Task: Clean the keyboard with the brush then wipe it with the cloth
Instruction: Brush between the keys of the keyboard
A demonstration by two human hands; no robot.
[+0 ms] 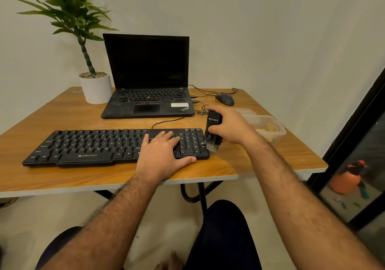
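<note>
- Two hands work at the keyboard (104,146).
- Left hand (161,154) lies flat, grip released, on its right half.
- Right hand (230,127) has its grip clenched around the brush (212,132), bristles at the keyboard's right edge.

Warm, dim indoor light, soft shadows, wide-angle bending at edges.

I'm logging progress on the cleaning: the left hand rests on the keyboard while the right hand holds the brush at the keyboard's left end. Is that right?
Not quite. The head view shows the right hand holding the brush at the right end of the keyboard, by the number pad. The left hand does rest on the keyboard.
</note>
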